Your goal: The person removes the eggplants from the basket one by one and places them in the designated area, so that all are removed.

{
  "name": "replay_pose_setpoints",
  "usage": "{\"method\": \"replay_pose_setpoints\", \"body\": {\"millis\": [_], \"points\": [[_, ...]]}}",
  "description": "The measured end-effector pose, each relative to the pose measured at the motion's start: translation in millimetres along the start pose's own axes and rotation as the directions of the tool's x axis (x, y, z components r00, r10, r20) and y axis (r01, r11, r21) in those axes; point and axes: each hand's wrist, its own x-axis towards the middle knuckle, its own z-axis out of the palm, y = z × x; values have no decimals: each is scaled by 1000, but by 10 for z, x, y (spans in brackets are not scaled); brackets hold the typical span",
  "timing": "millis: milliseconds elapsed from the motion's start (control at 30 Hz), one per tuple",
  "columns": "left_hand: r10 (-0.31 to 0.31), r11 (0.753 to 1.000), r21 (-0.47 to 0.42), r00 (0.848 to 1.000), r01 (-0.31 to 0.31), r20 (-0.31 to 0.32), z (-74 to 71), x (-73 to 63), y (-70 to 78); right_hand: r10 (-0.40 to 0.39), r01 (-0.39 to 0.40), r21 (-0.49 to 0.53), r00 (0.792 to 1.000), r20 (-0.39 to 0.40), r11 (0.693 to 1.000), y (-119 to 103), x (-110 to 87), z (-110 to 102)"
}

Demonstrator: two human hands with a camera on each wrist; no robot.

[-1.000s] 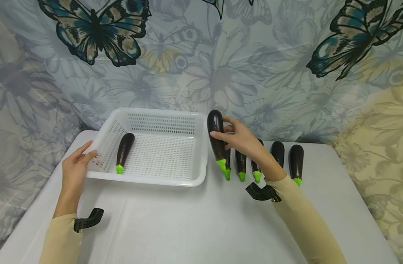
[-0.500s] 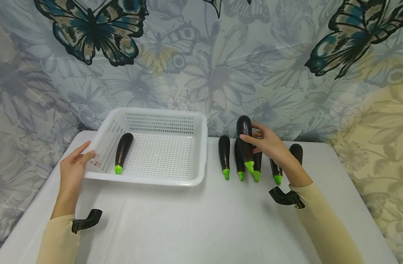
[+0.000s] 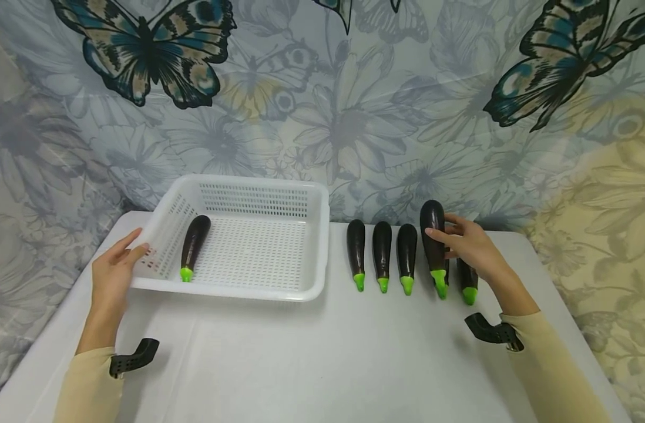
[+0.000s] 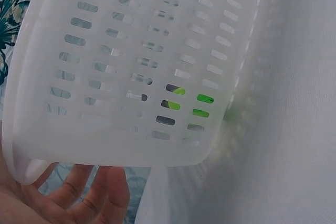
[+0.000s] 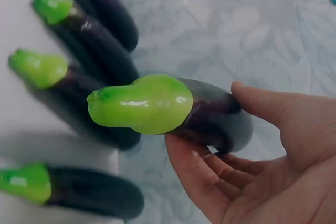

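My right hand [image 3: 467, 244] holds an eggplant [image 3: 432, 235] between thumb and fingers, above the right part of a row of eggplants. Its green cap [image 5: 152, 103] faces the camera in the right wrist view, with the dark body behind. Another eggplant [image 3: 447, 276] is mostly hidden behind the held one. At the other side my left hand [image 3: 113, 264] grips the left end of a white slotted plastic basket [image 3: 232, 289], fingers [image 4: 113, 187] curled under its rim. One eggplant [image 3: 195, 244] lies inside, near the basket's left wall.
Three eggplants [image 3: 382, 252] lie side by side right of the basket, caps toward me. One more eggplant [image 3: 468, 281] lies at the row's right end, partly behind the right hand. A white cloth covers the table [image 3: 312, 358]; butterfly-patterned fabric [image 3: 349, 117] hangs behind it.
My right hand has carried the held eggplant rightward along the row, from beside the basket to near the row's right end. My left hand stays at the basket's left end.
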Motion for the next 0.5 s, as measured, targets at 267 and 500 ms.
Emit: {"method": "replay_pose_setpoints", "body": {"millis": [267,500], "points": [[35,999,-35,999,-37,-37,42,-195,194,6,-8,-22,997,-78,1000,329,-45,-125],[52,998,23,999,-51,-10,44,-64,55,21,-19,27,997,-68,999,567,-109,-287]]}}
